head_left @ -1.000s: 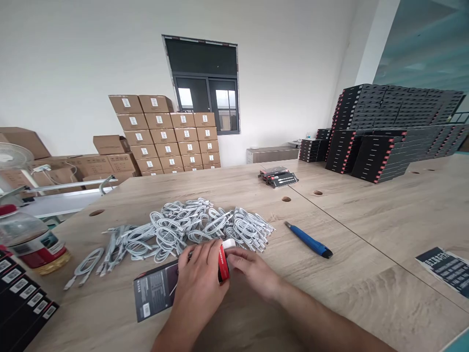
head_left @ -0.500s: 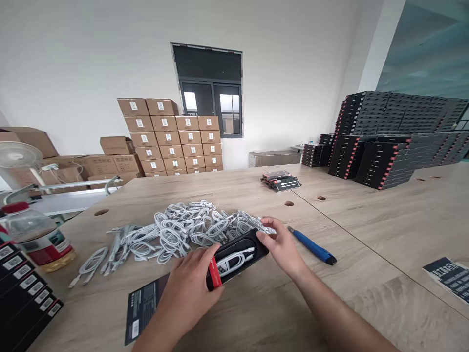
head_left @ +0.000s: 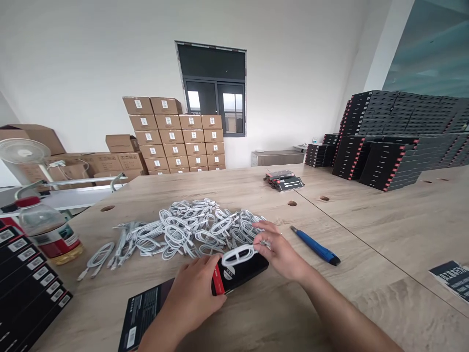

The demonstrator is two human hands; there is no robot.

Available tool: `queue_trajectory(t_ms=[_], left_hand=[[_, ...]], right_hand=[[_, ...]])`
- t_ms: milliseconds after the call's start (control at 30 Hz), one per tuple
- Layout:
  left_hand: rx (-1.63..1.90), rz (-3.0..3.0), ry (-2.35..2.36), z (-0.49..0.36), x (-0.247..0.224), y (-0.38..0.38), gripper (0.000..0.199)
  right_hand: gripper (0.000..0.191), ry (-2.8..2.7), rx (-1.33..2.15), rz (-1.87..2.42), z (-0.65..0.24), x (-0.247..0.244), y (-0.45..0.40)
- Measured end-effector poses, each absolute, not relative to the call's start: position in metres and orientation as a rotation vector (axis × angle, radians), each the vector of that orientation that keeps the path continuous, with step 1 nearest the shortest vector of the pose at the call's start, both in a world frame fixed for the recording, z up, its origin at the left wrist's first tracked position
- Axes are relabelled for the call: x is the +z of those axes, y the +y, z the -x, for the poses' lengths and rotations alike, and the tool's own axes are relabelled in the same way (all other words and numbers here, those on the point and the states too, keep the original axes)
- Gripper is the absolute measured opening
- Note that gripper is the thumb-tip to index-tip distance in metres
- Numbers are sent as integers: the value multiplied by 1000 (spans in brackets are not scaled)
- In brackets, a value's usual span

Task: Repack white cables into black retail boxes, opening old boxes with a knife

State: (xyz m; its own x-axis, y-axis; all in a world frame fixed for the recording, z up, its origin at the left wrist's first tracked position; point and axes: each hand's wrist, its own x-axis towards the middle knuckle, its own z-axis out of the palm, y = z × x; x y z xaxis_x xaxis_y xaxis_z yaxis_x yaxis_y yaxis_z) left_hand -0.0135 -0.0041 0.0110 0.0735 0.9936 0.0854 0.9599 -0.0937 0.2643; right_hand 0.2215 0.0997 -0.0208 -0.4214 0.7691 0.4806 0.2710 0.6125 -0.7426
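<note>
My left hand (head_left: 194,288) is closed around the left end of a black box (head_left: 247,275) with a red band. Just over the box, my right hand (head_left: 280,252) pinches one end of a coiled white cable (head_left: 237,255). A round pale mark shows inside the box beneath the coil. Left of it, a dark printed card flap (head_left: 141,310) lies partly under my left forearm; whether it joins the box is hidden. Behind both hands spreads a pile of coiled white cables (head_left: 178,227).
A blue utility knife (head_left: 317,247) lies to the right. Black boxes (head_left: 32,278) and a red-capped bottle (head_left: 53,232) stand at the left. Small black packages (head_left: 284,181) sit further back. Tall stacks of black boxes (head_left: 388,166) occupy the right rear. A printed sheet (head_left: 452,276) lies at far right.
The coiled cable, which lay inside the box, is now lifted above it in my right hand. My right hand has let go of the box's right end. The view has shifted slightly.
</note>
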Motion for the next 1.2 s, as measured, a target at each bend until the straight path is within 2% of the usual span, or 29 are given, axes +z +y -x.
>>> queue_trajectory(t_ms=[167,367,700,867,1067,1200], left_hand=[[437,-2174,1914,13,5,-8,69],[525,-2210,1870,12,4,-10,71],[698,-2199,1858,9,20,-10,73],[892,-2332,1689,1,16,-8,86],[1101,-2354,1721,3,12,-7,88],[1286,-2215,1839,1,13,-7,80]], right_hand=[[26,-1583,757,912,-216,-29,119],[37,-1377,653,1051,-206,-35,144],[37,-1545,803,904,-196,-33,94],[38,-1631,1068,705,-162,-33,58],[47,-1327,1659,611,-166,-25,60],[52,-1141,1663,532,-171,-17,59]])
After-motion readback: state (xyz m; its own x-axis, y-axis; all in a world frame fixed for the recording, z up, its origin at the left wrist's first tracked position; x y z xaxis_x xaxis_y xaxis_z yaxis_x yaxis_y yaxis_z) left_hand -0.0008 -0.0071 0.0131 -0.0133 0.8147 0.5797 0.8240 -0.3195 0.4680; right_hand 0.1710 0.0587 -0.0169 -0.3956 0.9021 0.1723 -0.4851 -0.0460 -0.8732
